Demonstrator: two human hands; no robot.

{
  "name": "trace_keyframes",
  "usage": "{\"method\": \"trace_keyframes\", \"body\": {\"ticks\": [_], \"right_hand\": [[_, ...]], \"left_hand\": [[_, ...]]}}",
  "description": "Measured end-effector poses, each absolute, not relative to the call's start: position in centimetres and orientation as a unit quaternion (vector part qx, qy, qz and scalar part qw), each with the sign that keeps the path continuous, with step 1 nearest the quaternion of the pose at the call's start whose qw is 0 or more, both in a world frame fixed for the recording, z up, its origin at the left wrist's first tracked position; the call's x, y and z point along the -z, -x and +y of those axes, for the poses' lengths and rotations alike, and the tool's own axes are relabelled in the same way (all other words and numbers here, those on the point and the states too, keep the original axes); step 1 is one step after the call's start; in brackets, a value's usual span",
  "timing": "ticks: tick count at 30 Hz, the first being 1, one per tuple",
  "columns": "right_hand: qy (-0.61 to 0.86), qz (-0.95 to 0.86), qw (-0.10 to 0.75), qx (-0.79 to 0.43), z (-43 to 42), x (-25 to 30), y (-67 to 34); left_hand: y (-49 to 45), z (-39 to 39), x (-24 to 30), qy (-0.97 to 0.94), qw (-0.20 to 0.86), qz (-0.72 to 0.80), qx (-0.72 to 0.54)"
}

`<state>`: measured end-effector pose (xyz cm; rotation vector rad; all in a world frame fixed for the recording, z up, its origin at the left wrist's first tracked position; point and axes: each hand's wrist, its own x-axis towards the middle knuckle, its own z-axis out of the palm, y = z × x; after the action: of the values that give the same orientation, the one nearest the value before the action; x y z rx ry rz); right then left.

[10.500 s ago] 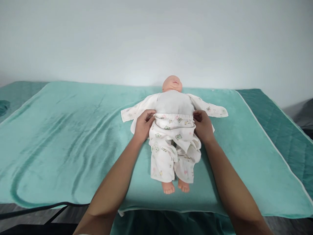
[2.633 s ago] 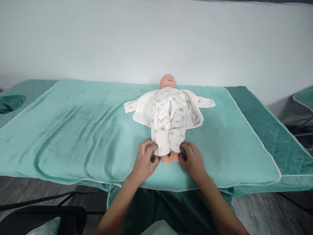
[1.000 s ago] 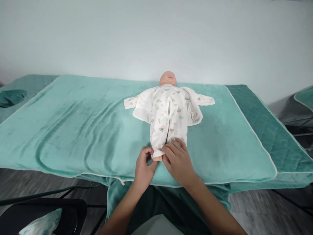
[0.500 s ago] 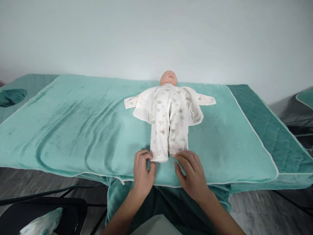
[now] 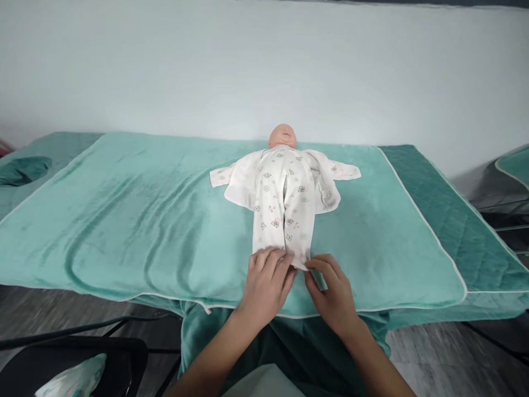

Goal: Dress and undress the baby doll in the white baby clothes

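A baby doll [image 5: 282, 135] lies on its back, head toward the wall, dressed in a white printed top whose sleeves stretch out to both sides. White baby trousers [image 5: 273, 207] with small printed figures lie over its body, legs toward me. My left hand [image 5: 268, 275] is closed at the hem of the trouser leg on the right, its back covering the end of the other leg. At the outer corner of that same hem, my right hand [image 5: 328, 284] pinches the cloth between thumb and fingers.
A light green plush blanket [image 5: 136, 220] with white piping covers the padded bed [image 5: 446, 209], with wrinkles on its left part. A pale wall [image 5: 248, 66] stands behind. At the lower left, a white and green package [image 5: 74, 375] lies on a black chair [image 5: 128, 358].
My left hand has moved right, from the left trouser leg's hem to the right leg's hem. My right hand has shifted slightly and grips the hem's outer corner, which is pulled straighter.
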<state>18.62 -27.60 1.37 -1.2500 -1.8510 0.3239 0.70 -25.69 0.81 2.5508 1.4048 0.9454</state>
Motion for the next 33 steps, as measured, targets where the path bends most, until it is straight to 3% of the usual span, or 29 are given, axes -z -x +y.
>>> {"method": "trace_keyframes", "body": {"ticks": [4, 10, 16, 19, 24, 29, 33], "right_hand": [[0.471, -0.753, 0.438, -0.143, -27.7, -2.0, -18.4], [0.474, -0.755, 0.423, -0.164, -27.8, -0.8, -19.1], [0.450, -0.813, 0.306, -0.207, -27.4, -0.9, -21.5], [0.432, -0.821, 0.291, -0.233, -26.6, -1.8, -23.1], [0.447, -0.758, 0.381, -0.284, -21.4, -3.4, -24.1], [0.555, -0.554, 0.559, -0.270, -8.3, -4.0, -21.4], [0.563, -0.552, 0.570, -0.231, 2.0, -4.3, -19.4]], "left_hand": [[-0.9, -25.1, -0.7, -0.835, 0.053, 0.463, -0.293], [-0.3, -24.9, -0.2, -0.819, 0.095, 0.427, -0.371], [0.9, -26.2, 0.5, -0.809, 0.093, 0.403, -0.417], [1.9, -26.1, 0.0, -0.808, 0.127, 0.363, -0.447], [3.4, -20.7, -1.3, -0.717, 0.219, 0.397, -0.529], [2.7, -7.6, -2.3, -0.621, 0.240, 0.500, -0.554], [1.2, 2.5, -3.5, -0.649, 0.214, 0.502, -0.530]]}}
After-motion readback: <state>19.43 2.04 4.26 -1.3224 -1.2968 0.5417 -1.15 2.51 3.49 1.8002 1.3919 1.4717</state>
